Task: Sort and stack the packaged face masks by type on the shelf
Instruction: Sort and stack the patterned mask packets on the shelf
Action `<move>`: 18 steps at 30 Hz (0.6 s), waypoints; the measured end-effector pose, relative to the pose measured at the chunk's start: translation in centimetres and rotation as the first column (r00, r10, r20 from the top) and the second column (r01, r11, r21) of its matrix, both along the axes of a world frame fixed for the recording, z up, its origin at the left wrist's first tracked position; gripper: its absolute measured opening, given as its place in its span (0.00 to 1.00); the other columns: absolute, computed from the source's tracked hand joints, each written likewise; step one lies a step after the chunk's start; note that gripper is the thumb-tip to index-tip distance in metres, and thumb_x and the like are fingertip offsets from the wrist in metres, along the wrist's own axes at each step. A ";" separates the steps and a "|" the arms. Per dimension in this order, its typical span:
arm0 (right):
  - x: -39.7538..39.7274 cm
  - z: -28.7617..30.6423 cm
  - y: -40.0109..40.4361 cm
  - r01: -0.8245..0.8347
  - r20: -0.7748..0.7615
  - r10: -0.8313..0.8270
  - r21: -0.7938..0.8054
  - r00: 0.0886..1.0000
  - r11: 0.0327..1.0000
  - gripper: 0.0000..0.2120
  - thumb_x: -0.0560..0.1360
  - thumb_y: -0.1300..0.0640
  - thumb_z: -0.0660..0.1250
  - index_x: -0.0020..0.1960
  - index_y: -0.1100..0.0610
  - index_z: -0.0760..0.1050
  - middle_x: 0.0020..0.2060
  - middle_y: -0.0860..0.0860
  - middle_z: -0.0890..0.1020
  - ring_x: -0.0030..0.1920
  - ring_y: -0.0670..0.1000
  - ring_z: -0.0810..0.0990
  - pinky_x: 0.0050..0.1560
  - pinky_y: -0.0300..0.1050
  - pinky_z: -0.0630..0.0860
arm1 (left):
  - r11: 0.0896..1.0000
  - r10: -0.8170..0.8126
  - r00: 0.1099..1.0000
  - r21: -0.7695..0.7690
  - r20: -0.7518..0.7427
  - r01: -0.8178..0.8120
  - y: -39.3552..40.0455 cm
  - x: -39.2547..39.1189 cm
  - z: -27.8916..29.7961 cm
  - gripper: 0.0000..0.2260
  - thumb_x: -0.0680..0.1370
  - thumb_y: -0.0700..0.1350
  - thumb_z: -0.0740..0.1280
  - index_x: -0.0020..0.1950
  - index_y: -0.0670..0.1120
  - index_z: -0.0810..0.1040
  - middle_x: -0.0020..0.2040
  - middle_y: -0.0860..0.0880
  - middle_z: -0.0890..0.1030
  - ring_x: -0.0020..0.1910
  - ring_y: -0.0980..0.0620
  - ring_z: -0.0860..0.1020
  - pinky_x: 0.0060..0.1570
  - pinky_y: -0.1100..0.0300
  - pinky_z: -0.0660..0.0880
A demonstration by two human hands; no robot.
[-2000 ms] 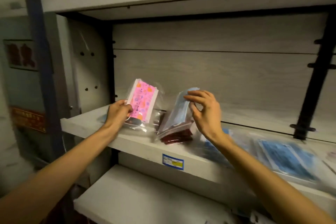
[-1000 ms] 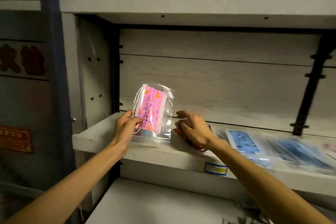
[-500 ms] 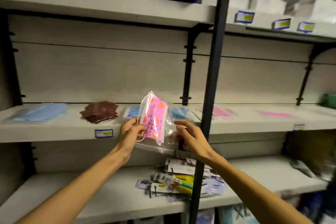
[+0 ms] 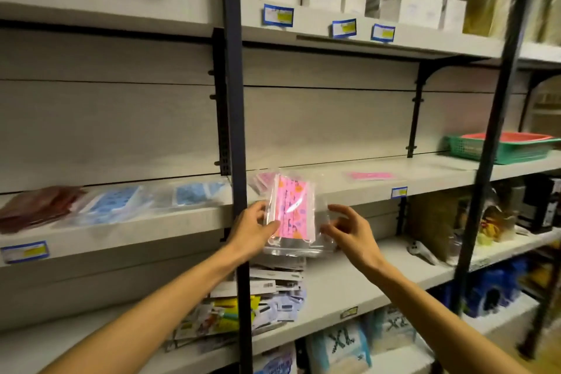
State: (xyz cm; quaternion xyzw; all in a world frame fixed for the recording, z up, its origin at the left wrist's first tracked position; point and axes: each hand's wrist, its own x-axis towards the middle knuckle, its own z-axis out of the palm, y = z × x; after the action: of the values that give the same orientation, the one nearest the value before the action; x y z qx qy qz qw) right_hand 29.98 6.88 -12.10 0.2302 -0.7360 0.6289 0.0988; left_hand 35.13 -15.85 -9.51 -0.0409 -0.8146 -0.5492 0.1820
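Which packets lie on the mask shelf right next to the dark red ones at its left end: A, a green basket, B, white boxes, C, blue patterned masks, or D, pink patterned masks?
C: the blue patterned mask packets lie directly right of the dark red mask packets on the shelf, while the pink patterned mask packet is held in the left hand.

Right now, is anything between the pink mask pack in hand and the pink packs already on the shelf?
Nothing visible blocks it. The left hand holds the pink patterned mask pack just right of the dark upright post; the pink packs lie directly behind it on the same shelf, with open board beside them.
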 end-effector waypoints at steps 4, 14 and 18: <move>-5.5 0.5 1.7 0.045 0.004 -0.045 -0.019 0.999 0.999 0.18 0.78 0.60 0.70 0.67 0.55 0.72 0.43 0.52 0.87 0.40 0.48 0.85 0.32 0.40 0.77 | 0.988 0.118 0.987 -0.092 -0.106 -0.128 1.8 -6.3 0.5 0.22 0.77 0.38 0.71 0.69 0.51 0.71 0.58 0.52 0.82 0.48 0.52 0.84 0.43 0.53 0.84; -19.9 4.0 3.7 0.030 -0.067 -0.018 0.186 0.998 0.982 0.19 0.77 0.60 0.67 0.67 0.56 0.72 0.46 0.50 0.86 0.41 0.46 0.85 0.35 0.37 0.76 | 0.662 0.474 0.864 -0.577 -0.172 -0.478 -0.4 -17.7 3.7 0.31 0.77 0.45 0.69 0.77 0.48 0.60 0.69 0.46 0.76 0.61 0.41 0.77 0.53 0.48 0.76; -22.7 4.6 3.9 0.131 -0.236 -0.043 0.369 0.971 0.920 0.18 0.77 0.57 0.67 0.66 0.54 0.74 0.48 0.48 0.85 0.45 0.49 0.83 0.47 0.48 0.79 | 0.570 0.503 0.853 -0.689 -0.138 -0.447 -0.5 -19.3 3.0 0.32 0.76 0.45 0.70 0.78 0.47 0.62 0.75 0.46 0.66 0.71 0.44 0.68 0.65 0.49 0.71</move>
State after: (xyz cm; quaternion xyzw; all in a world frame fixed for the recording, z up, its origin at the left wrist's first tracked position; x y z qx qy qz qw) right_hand 7.29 10.79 -7.48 0.2810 -0.8381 0.4385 0.1621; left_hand 15.87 -16.32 -6.52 0.1336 -0.9465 -0.1309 0.2631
